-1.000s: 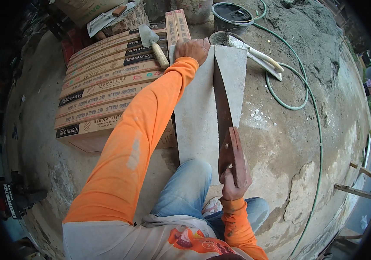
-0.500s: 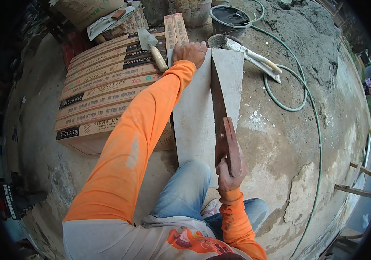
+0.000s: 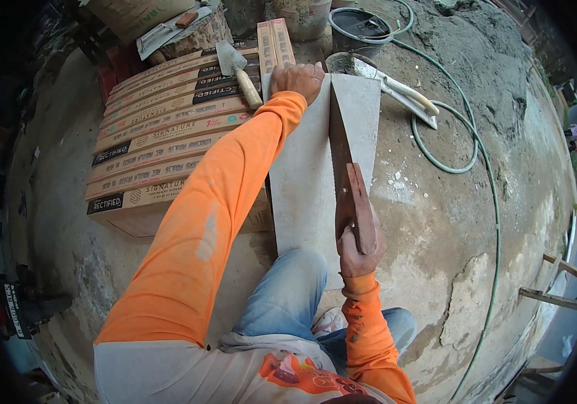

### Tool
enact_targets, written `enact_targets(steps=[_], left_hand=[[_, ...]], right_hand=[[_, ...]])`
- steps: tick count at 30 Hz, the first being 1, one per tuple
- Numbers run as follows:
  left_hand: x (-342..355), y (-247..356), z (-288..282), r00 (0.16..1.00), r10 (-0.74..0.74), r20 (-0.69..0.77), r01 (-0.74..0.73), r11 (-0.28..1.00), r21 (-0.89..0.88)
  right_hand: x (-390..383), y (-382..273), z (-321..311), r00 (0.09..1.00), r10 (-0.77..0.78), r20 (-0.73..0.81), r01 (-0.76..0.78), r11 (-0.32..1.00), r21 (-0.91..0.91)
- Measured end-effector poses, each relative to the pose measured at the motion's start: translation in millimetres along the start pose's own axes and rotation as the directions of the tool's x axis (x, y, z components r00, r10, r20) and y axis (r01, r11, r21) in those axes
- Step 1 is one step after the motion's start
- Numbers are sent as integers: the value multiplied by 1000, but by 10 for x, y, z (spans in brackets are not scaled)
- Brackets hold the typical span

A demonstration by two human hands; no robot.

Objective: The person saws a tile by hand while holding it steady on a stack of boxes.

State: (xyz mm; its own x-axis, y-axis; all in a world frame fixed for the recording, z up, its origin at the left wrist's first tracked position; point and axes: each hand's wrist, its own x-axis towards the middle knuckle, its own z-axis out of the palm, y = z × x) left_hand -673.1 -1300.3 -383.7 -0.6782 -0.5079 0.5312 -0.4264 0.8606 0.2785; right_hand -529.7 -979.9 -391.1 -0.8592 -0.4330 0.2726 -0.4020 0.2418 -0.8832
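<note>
Compared with the earlier frames, the right hand [image 3: 361, 250] and the saw [image 3: 344, 178] are now farther forward along the grey board [image 3: 302, 175]. The right hand is closed around the saw's handle. The left hand [image 3: 296, 81] rests on the board's far end, fingers bent; whether it grips the edge, I cannot tell. To the left, stacked boxes [image 3: 160, 145] carry dark labels and printed lettering; a trowel [image 3: 233, 62] lies on them.

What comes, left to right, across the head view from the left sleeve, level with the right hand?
Orange left sleeve, left knee in jeans, right hand gripping the handsaw, green hose, wooden bars.
</note>
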Motion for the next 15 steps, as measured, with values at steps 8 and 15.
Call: enact_targets(steps=[8,15], left_hand=[[36,-70,-59,996,-19,83,14,998,59],[19,44,0,998,18,65,-19,1000,11]], right_hand=[[-663,-660,-415,980,128,151,-85,961,-264],[219,22,121,999,16,-35,-16,1000,13]])
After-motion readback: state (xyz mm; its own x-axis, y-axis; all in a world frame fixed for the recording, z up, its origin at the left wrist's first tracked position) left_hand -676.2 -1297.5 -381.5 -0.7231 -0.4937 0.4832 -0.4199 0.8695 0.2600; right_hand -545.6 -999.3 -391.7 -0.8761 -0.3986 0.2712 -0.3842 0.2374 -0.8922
